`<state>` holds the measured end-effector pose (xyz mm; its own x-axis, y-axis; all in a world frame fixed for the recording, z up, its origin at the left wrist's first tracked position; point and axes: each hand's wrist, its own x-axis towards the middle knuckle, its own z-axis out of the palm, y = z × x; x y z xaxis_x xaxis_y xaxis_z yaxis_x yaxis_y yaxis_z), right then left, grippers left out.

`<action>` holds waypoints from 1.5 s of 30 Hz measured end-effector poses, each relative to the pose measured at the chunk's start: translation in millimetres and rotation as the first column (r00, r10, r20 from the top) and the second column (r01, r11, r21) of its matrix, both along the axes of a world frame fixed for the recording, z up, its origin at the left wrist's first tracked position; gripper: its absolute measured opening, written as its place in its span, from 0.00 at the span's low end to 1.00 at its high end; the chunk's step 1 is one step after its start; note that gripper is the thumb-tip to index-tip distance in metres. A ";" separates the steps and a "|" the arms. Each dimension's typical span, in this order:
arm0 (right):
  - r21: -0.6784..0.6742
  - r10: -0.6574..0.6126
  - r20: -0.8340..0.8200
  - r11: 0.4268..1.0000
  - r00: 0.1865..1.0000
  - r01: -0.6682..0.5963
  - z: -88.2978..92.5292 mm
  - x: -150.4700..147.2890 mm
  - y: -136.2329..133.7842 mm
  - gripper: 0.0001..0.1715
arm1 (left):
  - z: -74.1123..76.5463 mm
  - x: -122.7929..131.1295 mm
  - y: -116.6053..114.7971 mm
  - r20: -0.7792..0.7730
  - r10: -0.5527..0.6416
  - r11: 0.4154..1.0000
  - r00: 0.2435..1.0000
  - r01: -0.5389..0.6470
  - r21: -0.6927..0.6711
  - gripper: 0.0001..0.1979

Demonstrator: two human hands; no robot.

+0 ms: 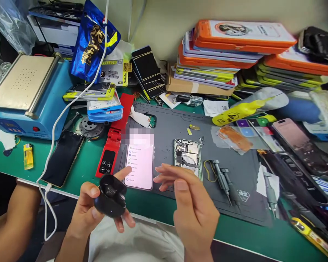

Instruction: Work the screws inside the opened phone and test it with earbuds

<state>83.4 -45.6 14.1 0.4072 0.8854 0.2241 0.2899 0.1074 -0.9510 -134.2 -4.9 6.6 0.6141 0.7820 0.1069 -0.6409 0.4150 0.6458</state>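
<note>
Lighter (28, 156), yellow, lies left of frame; dark phone (64, 158) right of it. My left hand (88, 211), lower left of centre, grasps black case (106, 202) between thumb and fingers. Lit phone (139, 169), list on screen, lies just beyond, mid-frame. My right hand (194, 203), lower centre, holds nothing, fingers loosely extended near opened phone (187, 154). Screwdrivers (221, 178) lie right of centre on grey mat (166, 127).

There is one earbud case (109, 206) and one yellow lighter (28, 157).
</note>
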 end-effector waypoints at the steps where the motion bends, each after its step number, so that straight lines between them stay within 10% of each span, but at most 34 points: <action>1: 0.010 -0.011 0.007 1.000 1.000 0.011 -3.3 1.7 0.6 0.19 | -0.6 -2.5 3.0 -0.020 0.023 1.000 1.000 -0.023 0.009 0.12; 11: 0.126 -0.021 0.324 0.992 0.946 -0.021 -14.8 6.9 14.4 0.21 | -6.6 -16.2 32.6 -0.044 0.256 0.963 0.966 -0.250 0.102 0.16; 18: 0.033 -0.021 0.748 0.999 0.663 -0.005 -5.8 9.9 37.9 0.16 | -7.0 -15.3 42.9 -0.166 0.433 0.901 0.886 -0.424 0.087 0.13; 45: 0.087 0.066 0.711 0.980 0.701 -0.181 -7.2 3.5 24.1 0.19 | -15.0 -9.4 40.1 -0.107 0.390 0.921 0.914 -0.387 0.051 0.14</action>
